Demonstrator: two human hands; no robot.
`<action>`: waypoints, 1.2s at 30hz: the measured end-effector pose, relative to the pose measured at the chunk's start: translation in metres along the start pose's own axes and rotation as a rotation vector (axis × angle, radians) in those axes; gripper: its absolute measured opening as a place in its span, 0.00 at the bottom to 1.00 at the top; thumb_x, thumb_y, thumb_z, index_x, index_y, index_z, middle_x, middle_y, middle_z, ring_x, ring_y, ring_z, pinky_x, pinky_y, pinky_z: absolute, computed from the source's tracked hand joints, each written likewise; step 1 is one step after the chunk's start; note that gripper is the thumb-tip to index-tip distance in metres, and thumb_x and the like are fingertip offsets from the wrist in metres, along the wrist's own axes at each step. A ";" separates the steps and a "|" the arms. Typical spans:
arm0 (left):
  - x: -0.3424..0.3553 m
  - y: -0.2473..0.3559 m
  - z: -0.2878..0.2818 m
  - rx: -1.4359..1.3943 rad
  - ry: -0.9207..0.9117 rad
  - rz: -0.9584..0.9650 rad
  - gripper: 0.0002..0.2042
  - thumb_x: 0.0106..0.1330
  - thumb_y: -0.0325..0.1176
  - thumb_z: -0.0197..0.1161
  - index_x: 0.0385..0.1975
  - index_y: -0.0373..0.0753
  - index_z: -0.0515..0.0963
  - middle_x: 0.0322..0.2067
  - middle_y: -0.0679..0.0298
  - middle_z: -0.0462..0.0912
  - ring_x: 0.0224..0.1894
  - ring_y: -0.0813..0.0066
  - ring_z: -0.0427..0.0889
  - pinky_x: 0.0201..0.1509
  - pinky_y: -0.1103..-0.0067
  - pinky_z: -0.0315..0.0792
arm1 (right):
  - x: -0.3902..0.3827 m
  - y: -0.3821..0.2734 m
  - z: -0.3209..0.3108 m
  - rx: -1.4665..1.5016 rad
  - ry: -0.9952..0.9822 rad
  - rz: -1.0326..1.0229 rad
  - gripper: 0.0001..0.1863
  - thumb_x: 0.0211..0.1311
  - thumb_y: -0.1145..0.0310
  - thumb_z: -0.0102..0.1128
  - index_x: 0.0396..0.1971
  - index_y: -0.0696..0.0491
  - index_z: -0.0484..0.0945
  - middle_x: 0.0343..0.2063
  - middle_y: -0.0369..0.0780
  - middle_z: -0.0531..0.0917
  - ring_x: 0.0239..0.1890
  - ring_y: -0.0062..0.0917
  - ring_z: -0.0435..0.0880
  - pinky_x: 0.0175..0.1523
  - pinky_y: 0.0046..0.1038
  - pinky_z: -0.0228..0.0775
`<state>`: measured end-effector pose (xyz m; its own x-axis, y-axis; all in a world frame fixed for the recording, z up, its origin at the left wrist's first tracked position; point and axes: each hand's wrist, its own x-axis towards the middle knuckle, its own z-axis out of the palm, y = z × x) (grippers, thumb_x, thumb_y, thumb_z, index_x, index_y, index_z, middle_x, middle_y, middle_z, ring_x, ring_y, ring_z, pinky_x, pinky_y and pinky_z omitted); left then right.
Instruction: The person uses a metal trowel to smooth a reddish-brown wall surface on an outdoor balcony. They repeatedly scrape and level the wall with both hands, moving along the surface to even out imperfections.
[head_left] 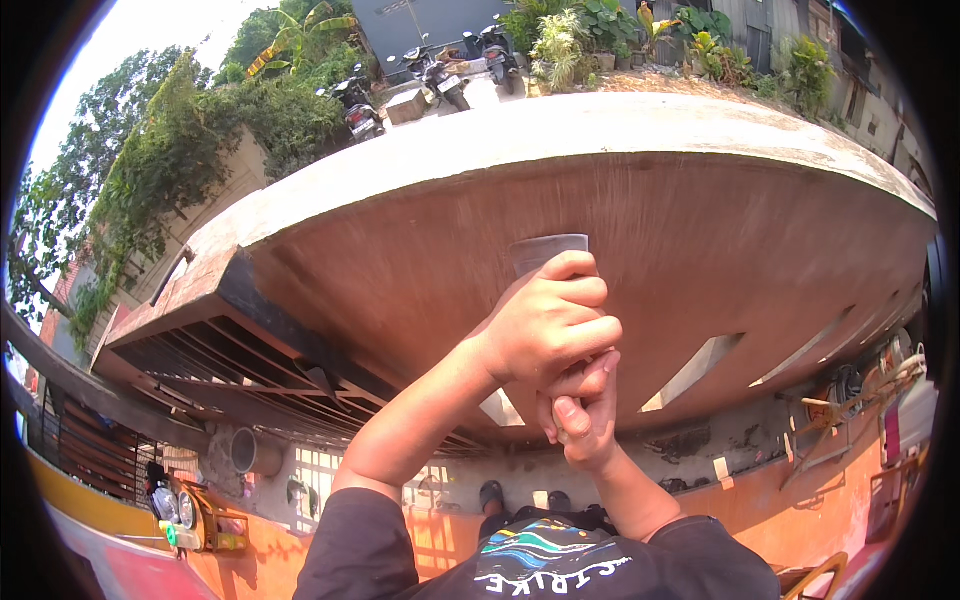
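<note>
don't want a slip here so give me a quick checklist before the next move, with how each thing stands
1. Left hand closed on the scraper: ok, its grey blade juts out past the curled fingers.
2. Right hand gripping the handle: cannot tell; it is curled just below the left hand, and the handle is hidden.
3. Blade pressed against the brown wall: cannot tell; contact does not show from above.
4. Blade away from the slanted wall opening: ok, that opening is lower and to the right.
5. Gloves on: not ok, both hands are bare.
</note>
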<state>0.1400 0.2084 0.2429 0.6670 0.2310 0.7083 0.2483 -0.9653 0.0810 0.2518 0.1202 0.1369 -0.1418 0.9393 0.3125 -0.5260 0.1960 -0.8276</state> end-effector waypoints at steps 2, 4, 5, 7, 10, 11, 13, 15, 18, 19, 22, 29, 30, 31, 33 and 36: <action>0.003 0.001 -0.002 -0.013 0.044 0.053 0.10 0.45 0.32 0.65 0.15 0.44 0.68 0.12 0.69 0.67 0.24 0.69 0.67 0.48 0.70 0.68 | 0.003 -0.003 0.001 -0.131 -0.116 -0.091 0.31 0.62 0.60 0.54 0.59 0.57 0.53 0.21 0.37 0.70 0.13 0.16 0.66 0.19 0.18 0.59; 0.005 0.002 -0.002 -0.095 0.079 0.076 0.09 0.45 0.33 0.64 0.16 0.43 0.69 0.12 0.68 0.67 0.23 0.68 0.67 0.47 0.70 0.69 | 0.003 -0.007 0.004 -0.144 -0.105 -0.132 0.32 0.62 0.60 0.54 0.60 0.57 0.52 0.24 0.38 0.71 0.14 0.16 0.67 0.18 0.18 0.60; 0.006 0.003 -0.002 -0.115 0.018 0.096 0.09 0.45 0.33 0.64 0.16 0.43 0.69 0.12 0.68 0.67 0.23 0.69 0.68 0.47 0.70 0.69 | 0.002 -0.009 0.004 -0.158 -0.093 -0.108 0.33 0.62 0.60 0.55 0.60 0.57 0.51 0.25 0.38 0.71 0.14 0.16 0.68 0.18 0.18 0.60; 0.008 0.000 -0.001 -0.093 0.007 0.123 0.09 0.44 0.34 0.64 0.16 0.43 0.69 0.12 0.69 0.67 0.23 0.69 0.68 0.48 0.71 0.69 | 0.003 -0.012 0.005 -0.030 -0.048 0.010 0.35 0.61 0.59 0.56 0.61 0.57 0.51 0.28 0.39 0.72 0.14 0.16 0.69 0.18 0.17 0.61; 0.011 -0.003 -0.002 -0.089 0.105 0.053 0.10 0.45 0.34 0.65 0.14 0.45 0.68 0.12 0.71 0.68 0.22 0.70 0.67 0.48 0.71 0.68 | 0.003 -0.015 0.005 -0.038 0.015 -0.054 0.36 0.61 0.56 0.58 0.61 0.58 0.52 0.29 0.41 0.73 0.13 0.17 0.67 0.17 0.18 0.58; 0.013 -0.005 -0.002 -0.084 0.129 0.074 0.11 0.45 0.34 0.65 0.14 0.45 0.67 0.12 0.71 0.68 0.22 0.70 0.67 0.48 0.72 0.68 | 0.005 -0.016 0.004 -0.015 0.022 -0.066 0.37 0.61 0.55 0.58 0.62 0.58 0.51 0.29 0.42 0.73 0.13 0.18 0.67 0.16 0.18 0.56; 0.009 -0.005 0.000 -0.097 0.104 0.045 0.11 0.46 0.34 0.66 0.14 0.45 0.67 0.12 0.71 0.68 0.22 0.69 0.67 0.48 0.72 0.68 | 0.005 -0.016 0.004 -0.152 -0.002 -0.116 0.37 0.61 0.56 0.58 0.62 0.58 0.50 0.30 0.42 0.73 0.13 0.18 0.68 0.16 0.18 0.59; 0.002 -0.003 0.005 -0.107 0.080 0.100 0.12 0.47 0.35 0.66 0.14 0.45 0.67 0.13 0.69 0.65 0.25 0.69 0.70 0.45 0.70 0.70 | 0.005 -0.017 0.006 -0.064 -0.119 -0.060 0.37 0.60 0.57 0.58 0.62 0.57 0.50 0.35 0.42 0.73 0.14 0.18 0.69 0.17 0.18 0.62; -0.003 -0.003 0.009 -0.074 0.101 0.121 0.13 0.46 0.36 0.67 0.14 0.45 0.67 0.12 0.69 0.68 0.25 0.68 0.71 0.43 0.70 0.72 | 0.008 -0.020 0.009 -0.015 -0.013 0.030 0.38 0.58 0.59 0.58 0.64 0.53 0.48 0.50 0.43 0.66 0.14 0.19 0.70 0.16 0.20 0.64; 0.001 -0.003 0.005 -0.071 0.098 0.112 0.13 0.46 0.37 0.68 0.14 0.45 0.67 0.11 0.70 0.69 0.24 0.69 0.71 0.45 0.70 0.72 | 0.009 -0.022 0.009 -0.030 -0.091 -0.012 0.39 0.58 0.59 0.58 0.64 0.53 0.49 0.47 0.43 0.69 0.14 0.19 0.70 0.16 0.20 0.63; 0.017 -0.005 -0.008 -0.054 0.199 0.156 0.09 0.44 0.34 0.65 0.14 0.46 0.69 0.12 0.73 0.69 0.21 0.70 0.68 0.44 0.73 0.70 | 0.011 -0.022 0.009 -0.048 -0.048 -0.066 0.41 0.57 0.57 0.61 0.64 0.55 0.50 0.34 0.43 0.74 0.11 0.18 0.67 0.14 0.18 0.59; 0.007 -0.005 0.005 -0.080 0.082 0.045 0.16 0.52 0.40 0.70 0.13 0.45 0.69 0.12 0.67 0.70 0.23 0.67 0.71 0.50 0.69 0.71 | 0.010 -0.019 0.009 0.121 0.028 0.104 0.41 0.55 0.60 0.61 0.65 0.49 0.50 0.34 0.42 0.73 0.11 0.21 0.69 0.14 0.19 0.62; 0.008 -0.005 0.005 -0.088 0.088 0.053 0.16 0.52 0.41 0.70 0.13 0.45 0.69 0.12 0.67 0.70 0.23 0.67 0.71 0.50 0.70 0.71 | 0.009 -0.021 0.011 0.104 0.038 0.062 0.39 0.55 0.59 0.61 0.64 0.50 0.51 0.35 0.42 0.73 0.11 0.20 0.69 0.14 0.19 0.62; 0.012 -0.005 0.003 -0.092 0.114 0.047 0.16 0.52 0.41 0.70 0.13 0.45 0.69 0.12 0.67 0.71 0.23 0.67 0.70 0.49 0.70 0.71 | 0.010 -0.023 0.012 0.094 0.025 0.016 0.38 0.56 0.59 0.61 0.63 0.50 0.53 0.35 0.42 0.72 0.11 0.20 0.69 0.14 0.18 0.61; 0.017 -0.004 0.000 -0.067 0.192 0.055 0.15 0.50 0.39 0.70 0.14 0.45 0.68 0.11 0.68 0.67 0.22 0.68 0.69 0.47 0.71 0.70 | 0.009 -0.028 0.014 0.071 0.093 -0.029 0.36 0.58 0.56 0.62 0.62 0.52 0.55 0.34 0.42 0.73 0.12 0.18 0.69 0.14 0.17 0.60; 0.009 -0.002 0.005 -0.120 0.192 0.089 0.15 0.50 0.40 0.70 0.14 0.44 0.69 0.13 0.67 0.69 0.24 0.67 0.71 0.46 0.71 0.71 | 0.006 -0.029 0.014 0.005 0.006 0.000 0.37 0.61 0.62 0.59 0.65 0.56 0.50 0.26 0.38 0.72 0.13 0.17 0.70 0.16 0.17 0.62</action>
<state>0.1493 0.2134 0.2459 0.5344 0.1277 0.8356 0.1015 -0.9911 0.0865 0.2544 0.1157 0.1694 -0.1367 0.9409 0.3098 -0.5304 0.1947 -0.8251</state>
